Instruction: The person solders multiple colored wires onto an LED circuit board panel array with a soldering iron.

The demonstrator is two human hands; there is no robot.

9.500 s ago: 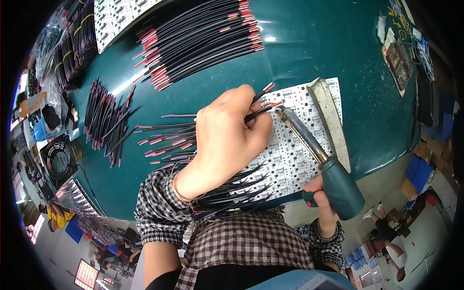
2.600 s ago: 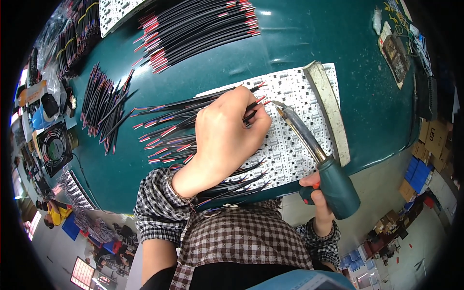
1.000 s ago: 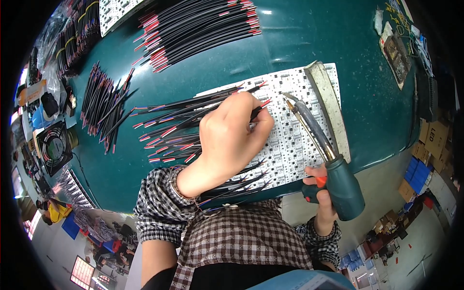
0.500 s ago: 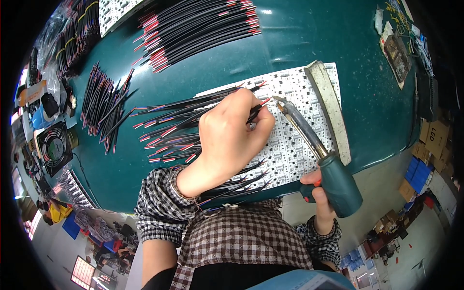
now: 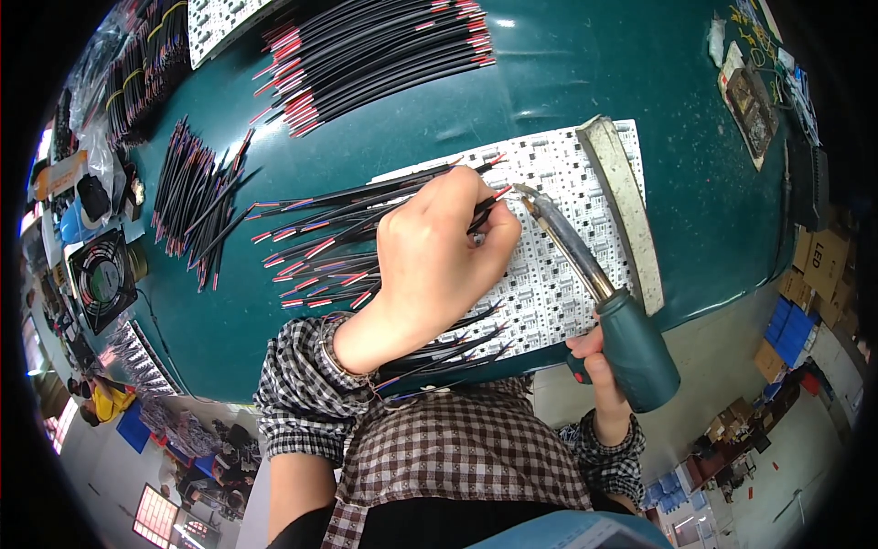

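Note:
My left hand (image 5: 444, 242) pinches a black-sheathed wire (image 5: 487, 203), whose bared red and white ends point right over a white circuit board panel (image 5: 558, 247). In my right hand (image 5: 604, 371) is a soldering iron (image 5: 637, 352) with a dark green handle. Its tip (image 5: 526, 192) sits right beside the wire end, close to the board; whether they touch I cannot tell. More black wires (image 5: 315, 247) fan out to the left from under my left hand, lying across the panel. A pale metal bar (image 5: 622, 210) rests along the panel's right side.
A neat row of black wires (image 5: 384, 59) lies at the back, with a looser pile (image 5: 197, 201) on the left. A small fan (image 5: 101, 279) stands at the table's left edge. At the far right is a worn, stained block (image 5: 750, 101). Green sheeting covers the table (image 5: 585, 64).
The soldering iron's handle has shifted slightly left, along with my right hand; its tip stays by the wire end. My left hand has hardly moved.

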